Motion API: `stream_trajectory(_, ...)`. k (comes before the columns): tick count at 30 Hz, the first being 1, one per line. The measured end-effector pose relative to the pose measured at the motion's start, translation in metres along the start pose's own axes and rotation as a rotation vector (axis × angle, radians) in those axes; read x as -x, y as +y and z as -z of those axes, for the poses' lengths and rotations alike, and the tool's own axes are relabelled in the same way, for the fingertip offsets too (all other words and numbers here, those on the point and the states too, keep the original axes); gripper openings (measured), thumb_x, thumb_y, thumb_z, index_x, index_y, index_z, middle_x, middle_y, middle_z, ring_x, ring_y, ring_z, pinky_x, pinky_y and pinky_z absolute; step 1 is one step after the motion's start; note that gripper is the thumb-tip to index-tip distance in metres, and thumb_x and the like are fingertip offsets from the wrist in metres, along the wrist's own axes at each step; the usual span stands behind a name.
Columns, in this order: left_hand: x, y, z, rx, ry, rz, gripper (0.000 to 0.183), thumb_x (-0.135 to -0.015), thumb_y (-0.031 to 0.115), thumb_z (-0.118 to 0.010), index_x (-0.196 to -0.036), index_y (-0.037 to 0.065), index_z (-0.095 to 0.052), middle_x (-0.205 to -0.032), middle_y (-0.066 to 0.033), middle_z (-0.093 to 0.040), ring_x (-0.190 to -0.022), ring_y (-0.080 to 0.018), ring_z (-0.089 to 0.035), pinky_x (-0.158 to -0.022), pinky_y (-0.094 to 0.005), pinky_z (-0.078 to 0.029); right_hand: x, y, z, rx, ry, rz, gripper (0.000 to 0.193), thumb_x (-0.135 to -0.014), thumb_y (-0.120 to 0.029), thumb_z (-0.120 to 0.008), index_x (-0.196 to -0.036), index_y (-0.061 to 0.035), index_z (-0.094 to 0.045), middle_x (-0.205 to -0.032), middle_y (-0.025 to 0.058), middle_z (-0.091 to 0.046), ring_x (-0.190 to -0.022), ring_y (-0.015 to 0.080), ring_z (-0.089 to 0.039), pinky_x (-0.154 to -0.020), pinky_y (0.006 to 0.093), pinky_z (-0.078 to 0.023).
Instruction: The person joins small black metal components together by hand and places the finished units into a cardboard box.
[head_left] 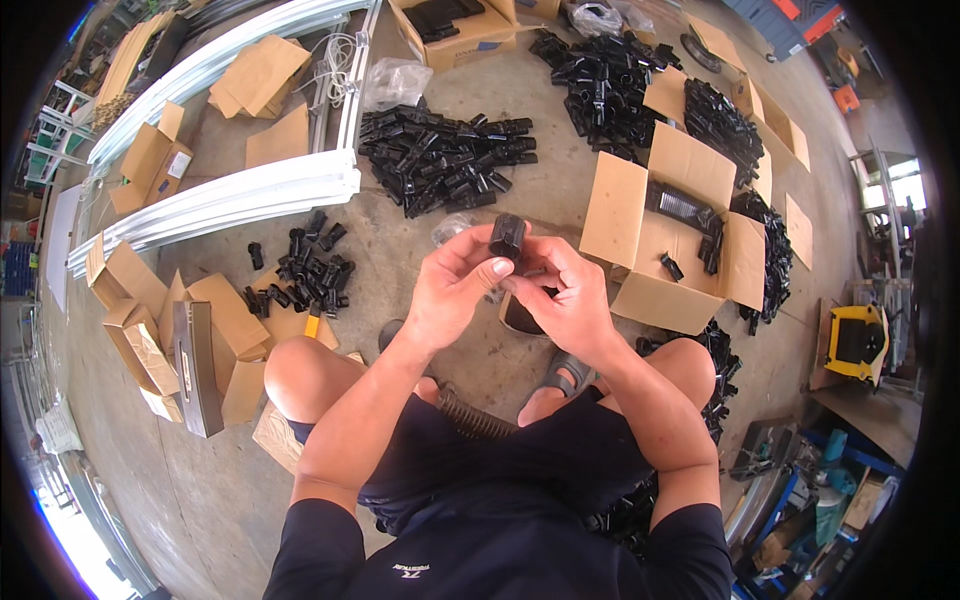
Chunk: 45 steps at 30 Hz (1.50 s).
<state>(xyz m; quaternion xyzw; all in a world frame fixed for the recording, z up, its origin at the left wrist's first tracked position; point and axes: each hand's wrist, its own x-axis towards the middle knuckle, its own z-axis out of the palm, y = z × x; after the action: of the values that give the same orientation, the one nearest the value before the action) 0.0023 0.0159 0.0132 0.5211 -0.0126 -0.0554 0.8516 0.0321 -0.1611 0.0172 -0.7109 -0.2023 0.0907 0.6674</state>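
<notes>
A short black plastic tube fitting [508, 234] is held upright in front of me, between both hands. My left hand [455, 290] is closed round its left side, with the thumb pressed near the lower end. On the other side my right hand [572, 295] is closed against the fitting, thumb and forefinger bent in below it. Whether a smaller part sits between the right fingertips is hidden. Just under the hands stands a small open container [522, 318] with dark contents, partly covered by my fingers.
Piles of black fittings lie ahead [440, 160], far right [605, 90] and left [310, 265]. At the right is an open cardboard box [650, 290] holding black parts. White metal rails [240, 205] and flattened cartons [225, 310] occupy the left. A yellow-and-black case [857, 340] stands far right.
</notes>
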Motion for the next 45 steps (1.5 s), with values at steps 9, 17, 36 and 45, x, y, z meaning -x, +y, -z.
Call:
stream_trajectory(9, -0.003, -0.001, 0.010, -0.123, 0.022, 0.126, 0.037, -0.096, 0.000, -0.068, -0.133, -0.002, -0.064, -0.120, -0.0074, -0.072, -0.108, -0.0140, -0.067, -0.099, -0.0309, -0.052, 0.002, -0.004, -0.004, 0.004, 0.036, -0.001, 0.044, -0.091, 0.007, -0.068, -0.132, 0.0009, -0.054, -0.114, 0.0112, -0.072, -0.103, 0.0167, -0.071, -0.088, 0.0326, -0.061)
stream_trajectory(17, -0.004, 0.003, 0.009, -0.188, 0.106, 0.061, 0.034, -0.096, 0.000, -0.068, -0.130, -0.003, -0.064, -0.115, -0.0104, -0.074, -0.103, -0.0134, -0.068, -0.094, -0.0290, -0.055, -0.008, 0.001, 0.011, 0.100, -0.045, -0.017, 0.050, -0.091, -0.003, -0.075, -0.137, 0.0009, -0.056, -0.111, 0.0115, -0.072, -0.093, 0.0150, -0.071, -0.077, 0.0294, -0.059)
stream_trajectory(36, 0.000, 0.010, -0.002, -0.266, 0.176, 0.003, 0.081, -0.088, -0.008, -0.073, -0.156, 0.006, -0.031, -0.115, -0.0174, -0.074, -0.101, -0.0155, -0.070, -0.089, -0.0282, -0.056, -0.023, 0.008, 0.018, -0.362, 0.050, -0.269, 0.037, -0.100, -0.025, -0.071, -0.124, 0.0029, -0.066, -0.094, 0.0046, -0.072, -0.073, 0.0096, -0.064, -0.067, 0.0251, -0.054)
stream_trajectory(45, 0.001, 0.025, 0.010, -0.263, 0.250, -0.054, 0.085, -0.087, -0.006, -0.076, -0.158, 0.008, -0.030, -0.114, -0.0179, -0.075, -0.102, -0.0163, -0.071, -0.090, -0.0288, -0.057, -0.027, 0.178, 0.073, 1.076, -0.410, -0.437, 0.022, -0.090, -0.030, -0.072, -0.095, -0.0101, -0.079, -0.095, 0.0142, -0.076, -0.092, 0.0353, -0.072, -0.083, 0.0446, -0.058)
